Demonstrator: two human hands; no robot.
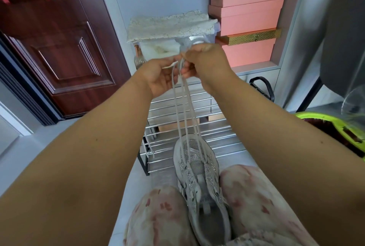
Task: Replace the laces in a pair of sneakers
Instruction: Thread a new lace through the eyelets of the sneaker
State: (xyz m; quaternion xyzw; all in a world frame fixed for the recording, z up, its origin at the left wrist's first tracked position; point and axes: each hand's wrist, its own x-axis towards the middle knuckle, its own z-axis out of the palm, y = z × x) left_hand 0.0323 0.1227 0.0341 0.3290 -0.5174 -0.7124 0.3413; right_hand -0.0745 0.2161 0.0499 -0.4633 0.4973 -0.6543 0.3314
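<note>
Fingers (pixel 184 56) of right hand (pixel 205 62) curled, pinching upper ends of lace (pixel 185 107) at chest height. Fingers of left hand (pixel 160 77) curled likewise, gripping same lace just beside right hand; one flat white lace tip protruding sideways from left grip. Hands touching or nearly so; exact contact not discernible.

Lace: pale grey, several strands drawn taut, running down from hands to front eyelets of sneaker (pixel 199 176). Strand count uncertain, roughly four.

Sneaker: grey, mesh toe, glittery trim along eyelet rows, tongue visible. Held between knees (pixel 254 196), toe pointing away from person, opening toward camera. Upper eyelets unlaced as far as visible.

Trousers: light fabric with pink pattern.

Surroundings: metal shoe rack (pixel 193 107) directly ahead, chrome bars, beneath hands. Second white lace (pixel 147 145) hanging over left edge of rack. Clear storage box (pixel 173 44) with lace-patterned cover behind hands. Stack of pink boxes (pixel 248 12) upper right, one gold-patterned box among them. Dark red door (pixel 49 38) at left. Green-rimmed object (pixel 335 125) at right edge, partly out of view.
</note>
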